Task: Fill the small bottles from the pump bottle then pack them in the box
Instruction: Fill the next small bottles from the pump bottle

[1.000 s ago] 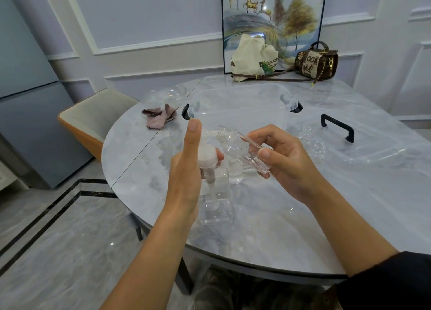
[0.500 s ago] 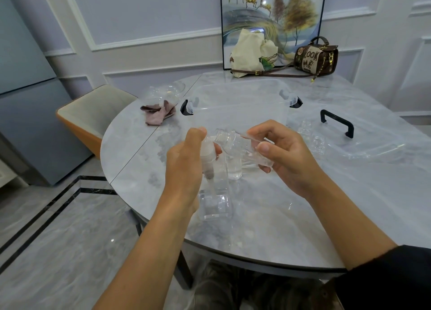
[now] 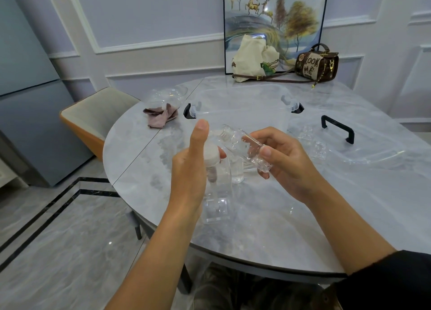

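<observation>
A clear pump bottle (image 3: 217, 202) with a white pump head (image 3: 211, 156) stands on the marble table (image 3: 291, 228) near its front. My left hand (image 3: 191, 170) curls its fingers round the pump head, thumb raised straight above it. My right hand (image 3: 284, 163) grips a small clear bottle (image 3: 242, 146), tilted so that its open neck points at the pump head. A second small bottle (image 3: 236, 173) stands behind the pump bottle. The clear box (image 3: 240, 100) with black latches sits further back.
The box's clear lid (image 3: 363, 151) with a black handle (image 3: 338, 128) lies at the right, small clear pieces (image 3: 313, 142) beside it. A pink cloth (image 3: 161, 117) lies at the left. Two bags (image 3: 316, 63) sit at the far edge, and a chair (image 3: 93, 114) stands left.
My left thumb pressed down on the pump head half a second ago and has lifted again. My right hand keeps the tilted small bottle at the spout.
</observation>
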Available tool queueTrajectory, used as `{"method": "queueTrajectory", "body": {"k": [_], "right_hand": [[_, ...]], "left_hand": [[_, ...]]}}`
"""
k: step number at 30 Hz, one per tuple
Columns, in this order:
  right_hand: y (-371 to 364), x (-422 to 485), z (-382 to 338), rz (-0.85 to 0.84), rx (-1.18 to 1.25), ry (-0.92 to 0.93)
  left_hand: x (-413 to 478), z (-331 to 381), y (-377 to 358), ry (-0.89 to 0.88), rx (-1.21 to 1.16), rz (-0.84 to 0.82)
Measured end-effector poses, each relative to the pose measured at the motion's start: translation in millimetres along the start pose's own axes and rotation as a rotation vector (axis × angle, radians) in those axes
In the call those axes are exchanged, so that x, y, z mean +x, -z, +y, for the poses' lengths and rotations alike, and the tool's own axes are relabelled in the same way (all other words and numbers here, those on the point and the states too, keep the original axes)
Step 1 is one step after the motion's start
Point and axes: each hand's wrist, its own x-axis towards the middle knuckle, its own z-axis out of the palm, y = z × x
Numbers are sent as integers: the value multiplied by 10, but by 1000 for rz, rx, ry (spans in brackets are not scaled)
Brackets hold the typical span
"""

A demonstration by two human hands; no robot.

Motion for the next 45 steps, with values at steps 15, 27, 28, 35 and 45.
{"method": "queueTrajectory", "body": {"k": [15, 27, 28, 35, 45], "right_hand": [[19, 2, -19, -13, -23, 12], [27, -11, -22, 0, -69, 14], [22, -11, -22, -3, -69, 14], [-5, -13, -45, -3, -24, 11], [-8, -10, -51, 11, -23, 13]], "left_hand": [[19, -44, 43, -10, -4, -49], [126, -52, 10, -28, -36, 5], [132, -51, 18, -27, -37, 4], [81, 36, 68, -61, 69, -97], [201, 462, 351, -274, 513, -323]]}}
